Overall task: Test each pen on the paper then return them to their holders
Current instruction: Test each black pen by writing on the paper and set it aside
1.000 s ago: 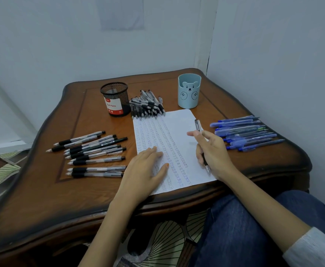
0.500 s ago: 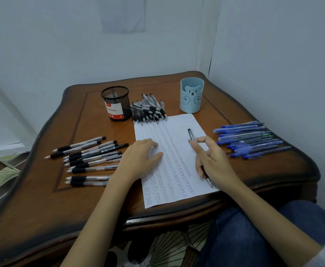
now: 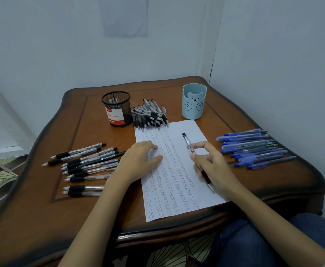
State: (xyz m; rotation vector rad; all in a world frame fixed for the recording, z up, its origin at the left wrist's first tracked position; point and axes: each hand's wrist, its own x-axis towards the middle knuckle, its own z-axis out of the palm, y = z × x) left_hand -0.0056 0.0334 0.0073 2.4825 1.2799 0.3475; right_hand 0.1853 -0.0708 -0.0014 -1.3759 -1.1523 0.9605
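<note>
Pens (image 3: 88, 162) beside paper (image 3: 188, 128), mesh holder (image 3: 116, 109) beyond.

I'm seeing paper (image 3: 174, 182) lying centre frame on the table (image 3: 92, 214); mesh holder (image 3: 117, 109) sitting above-left of it, cup holder (image 3: 194, 102) above-right, pen pile (image 3: 150, 116) between them, left pen row (image 3: 86, 166) and right pen row (image 3: 254, 148) flanking.

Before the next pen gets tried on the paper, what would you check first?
1. Right hand grips the pen: ok.
2. Pen tip set for writing: not ok, it lies under the palm and points toward the person.
3. Left hand rests flat on the paper: ok.
4. Blank room on the paper, upper right: ok.
5. Mesh holder and blue cup upright: ok.
</note>
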